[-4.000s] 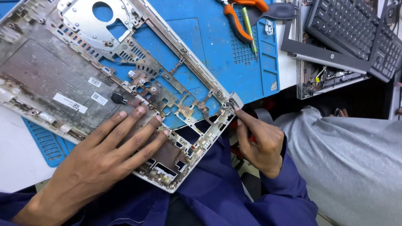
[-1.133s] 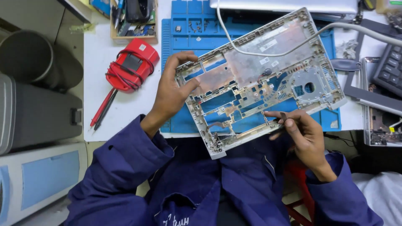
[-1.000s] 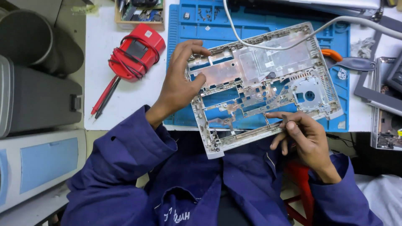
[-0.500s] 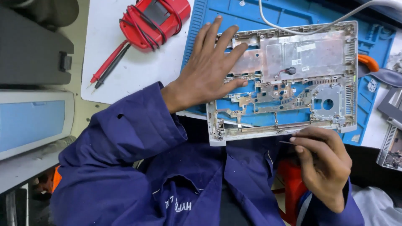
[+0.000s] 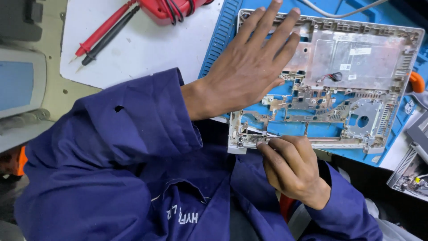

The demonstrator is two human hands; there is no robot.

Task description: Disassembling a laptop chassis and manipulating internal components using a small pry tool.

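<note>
A stripped white laptop base shell [image 5: 356, 58] lies on a blue work mat [image 5: 223, 35]. My left hand [image 5: 249, 67] rests flat on the shell's left part, fingers spread, holding nothing. My right hand [image 5: 290, 167] is closed around a thin tool whose tip [image 5: 255, 136] touches the shell's near edge by its lower left corner. Most of the tool is hidden in the fist. Both arms wear dark blue sleeves.
A red multimeter [image 5: 171, 9] with red and black probes [image 5: 104, 33] lies on the white table at upper left. A grey device with a blue screen [image 5: 20, 85] stands at far left. An orange-handled tool [image 5: 417, 82] and a dismantled part [image 5: 412, 169] sit at right.
The view has dropped and closed in on the shell. My left hand has flattened on the shell's left part. My right hand with the tool has shifted left along the near edge.
</note>
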